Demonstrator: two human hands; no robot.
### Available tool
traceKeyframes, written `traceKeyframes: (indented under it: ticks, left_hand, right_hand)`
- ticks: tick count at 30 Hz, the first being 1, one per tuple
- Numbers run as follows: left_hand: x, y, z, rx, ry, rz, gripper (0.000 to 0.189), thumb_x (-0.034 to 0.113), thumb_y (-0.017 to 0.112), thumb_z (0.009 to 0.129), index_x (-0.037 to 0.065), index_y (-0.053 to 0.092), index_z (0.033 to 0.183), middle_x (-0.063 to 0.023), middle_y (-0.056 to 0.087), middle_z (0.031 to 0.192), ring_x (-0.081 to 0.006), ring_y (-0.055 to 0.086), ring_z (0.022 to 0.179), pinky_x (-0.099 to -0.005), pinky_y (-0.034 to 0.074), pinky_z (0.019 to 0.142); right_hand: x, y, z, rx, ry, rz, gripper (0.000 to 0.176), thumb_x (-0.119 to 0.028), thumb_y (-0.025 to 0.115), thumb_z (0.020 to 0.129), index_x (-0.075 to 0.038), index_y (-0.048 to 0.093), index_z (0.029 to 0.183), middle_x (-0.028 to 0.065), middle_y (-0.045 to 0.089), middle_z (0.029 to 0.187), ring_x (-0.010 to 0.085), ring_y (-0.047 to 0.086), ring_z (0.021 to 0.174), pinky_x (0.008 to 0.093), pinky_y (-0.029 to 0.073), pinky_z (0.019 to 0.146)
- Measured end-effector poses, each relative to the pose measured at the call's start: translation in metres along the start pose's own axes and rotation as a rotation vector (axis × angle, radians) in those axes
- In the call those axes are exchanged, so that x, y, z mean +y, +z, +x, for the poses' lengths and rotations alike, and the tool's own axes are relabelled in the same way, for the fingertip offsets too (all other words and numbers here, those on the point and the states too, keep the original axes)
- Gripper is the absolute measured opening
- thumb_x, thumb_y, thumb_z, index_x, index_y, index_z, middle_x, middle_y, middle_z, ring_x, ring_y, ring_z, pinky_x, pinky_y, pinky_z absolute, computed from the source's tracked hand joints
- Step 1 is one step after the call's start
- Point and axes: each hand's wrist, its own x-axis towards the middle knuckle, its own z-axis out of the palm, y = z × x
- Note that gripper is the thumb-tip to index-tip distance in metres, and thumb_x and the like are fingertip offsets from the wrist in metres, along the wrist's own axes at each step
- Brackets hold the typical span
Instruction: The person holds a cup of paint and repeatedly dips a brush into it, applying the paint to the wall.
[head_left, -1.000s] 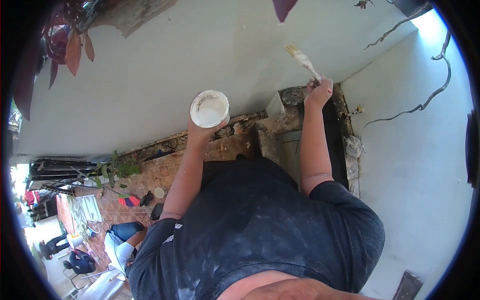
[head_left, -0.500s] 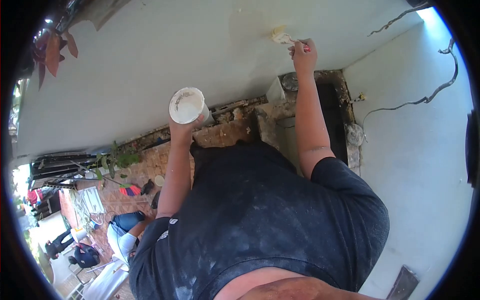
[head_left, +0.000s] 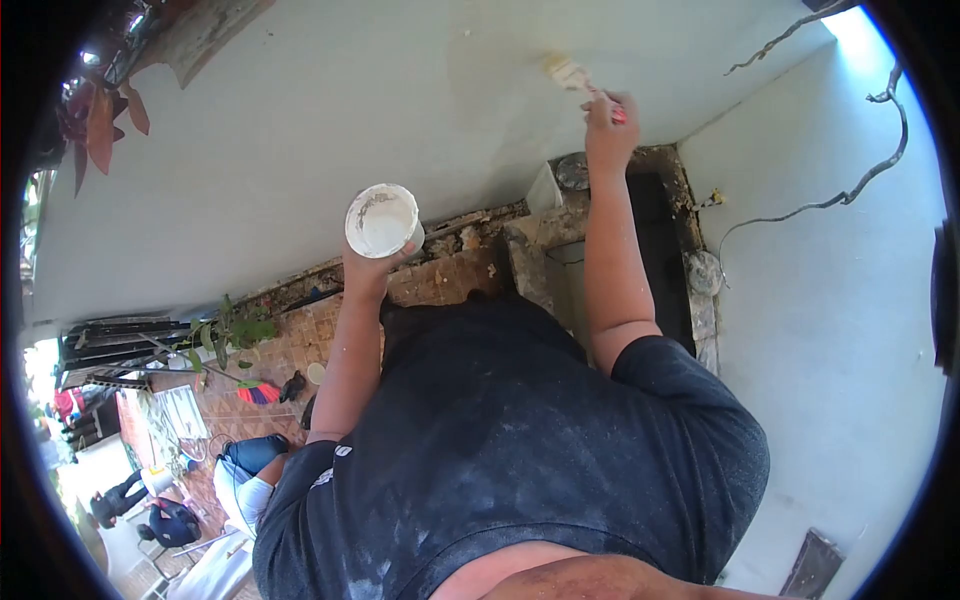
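Note:
My left hand (head_left: pixel 372 268) is wrapped round a white plastic tub (head_left: pixel 415 240), its open top tipped into view. White paint (head_left: pixel 383 228) lies inside it, and dried smears mark the inner wall. Out in front, my right hand (head_left: pixel 608 125) grips a paintbrush (head_left: pixel 575 76) by its handle, which shows red near the fingers. The paint-coated bristles point up and left, overlapping the pale wall (head_left: pixel 300 130). A darker, damp-looking patch (head_left: pixel 480 80) spreads over the wall just left of the brush.
Below the wall is a dark stone-edged recess (head_left: pixel 655 250). A twisted branch or cable (head_left: pixel 850 195) runs along the right wall. Plants (head_left: pixel 232 328) and stacked dark slats (head_left: pixel 110 345) stand at left over the tiled floor (head_left: pixel 310 335). Several people, one in white (head_left: pixel 240 490), are at lower left.
The brush and my right hand have shifted slightly down in view, the handle tilting more steeply. The tub has moved a little right and down, still held.

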Motion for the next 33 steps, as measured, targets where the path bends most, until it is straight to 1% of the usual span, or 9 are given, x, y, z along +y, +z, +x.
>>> traceKeyframes:
  ticks: [2,8,14,17,20,23,26,29,33]
  left_hand:
    - [0.002,0.0,-0.003,-0.011,-0.045,0.01,0.087,0.008,0.09,0.058,0.002,0.045,0.132,-0.0069,0.057,0.122,-0.0191,0.055,0.112,-0.0345,0.046,0.097]
    - [-0.005,-0.001,-0.005,-0.026,-0.091,-0.012,0.084,0.008,0.09,0.057,0.002,0.047,0.13,-0.0068,0.059,0.119,-0.0183,0.056,0.111,-0.0337,0.047,0.096]
    - [0.001,-0.002,-0.01,-0.013,-0.046,-0.035,0.081,0.007,0.089,0.057,0.002,0.05,0.127,-0.0063,0.059,0.117,-0.0182,0.057,0.109,-0.0332,0.046,0.096]
    - [-0.001,-0.004,-0.013,0.027,-0.04,-0.05,0.079,0.007,0.09,0.057,0.002,0.051,0.126,-0.0061,0.06,0.117,-0.0181,0.057,0.108,-0.033,0.046,0.096]
    - [-0.001,-0.007,-0.016,0.041,-0.041,-0.066,0.078,0.007,0.089,0.057,0.002,0.051,0.125,-0.0061,0.06,0.116,-0.0178,0.057,0.108,-0.0329,0.046,0.095]
    - [0.006,-0.008,-0.02,0.022,-0.012,-0.055,0.075,0.007,0.089,0.059,0.002,0.052,0.124,-0.006,0.06,0.116,-0.0176,0.057,0.108,-0.0328,0.046,0.095]
    - [-0.005,-0.021,-0.022,0.011,-0.057,0.013,0.072,0.007,0.088,0.059,0.002,0.053,0.122,-0.006,0.061,0.114,-0.0173,0.058,0.107,-0.0331,0.046,0.095]
    - [0.013,-0.01,-0.024,0.031,-0.023,-0.051,0.071,0.008,0.089,0.059,0.002,0.054,0.121,-0.006,0.062,0.113,-0.0172,0.058,0.106,-0.0331,0.046,0.094]
    - [0.012,-0.015,-0.026,0.054,-0.005,0.002,0.074,0.009,0.089,0.057,0.003,0.054,0.122,-0.0055,0.062,0.113,-0.0174,0.059,0.105,-0.0327,0.047,0.093]
  right_hand:
    - [0.005,0.003,0.001,0.123,-0.098,0.005,0.008,-0.007,0.055,0.09,0.001,0.055,0.09,0.0088,0.064,0.071,0.0121,0.06,0.061,0.0253,0.046,0.055]
    - [0.03,0.033,-0.024,-0.44,0.197,-0.127,0.013,-0.013,0.055,0.091,0.001,0.055,0.091,0.0077,0.063,0.07,0.0122,0.061,0.065,0.0264,0.048,0.059]
    - [0.001,0.022,-0.02,0.128,-0.02,0.105,0.016,-0.015,0.062,0.088,-0.001,0.058,0.095,0.0154,0.066,0.079,0.0221,0.065,0.07,0.0336,0.05,0.064]
    - [0.034,0.019,-0.016,0.084,-0.321,-0.137,0.016,-0.012,0.061,0.088,-0.001,0.057,0.099,0.0166,0.064,0.08,0.0267,0.063,0.069,0.0348,0.049,0.063]
    - [0.069,0.023,-0.04,-0.201,-0.152,-0.443,0.016,-0.014,0.059,0.09,-0.001,0.055,0.098,0.0178,0.062,0.076,0.0328,0.062,0.07,0.0385,0.048,0.062]
    - [0.118,0.024,-0.049,-0.369,-0.062,-0.561,0.019,-0.018,0.056,0.092,0.0,0.051,0.089,0.0109,0.063,0.075,0.0212,0.065,0.063,0.0336,0.049,0.057]
    - [0.214,0.017,-0.041,-0.404,0.418,-0.449,0.019,-0.018,0.053,0.092,0.0,0.052,0.086,0.0118,0.063,0.072,0.0216,0.066,0.061,0.0342,0.048,0.053]
    - [0.134,0.025,-0.015,-0.124,0.66,-0.012,0.014,-0.015,0.051,0.091,-0.001,0.052,0.089,0.0131,0.063,0.071,0.0205,0.066,0.062,0.0324,0.046,0.05]
    - [0.041,0.021,0.04,0.086,0.45,0.342,0.016,-0.014,0.048,0.092,0.001,0.052,0.095,0.016,0.066,0.08,0.0196,0.063,0.064,0.0304,0.045,0.055]
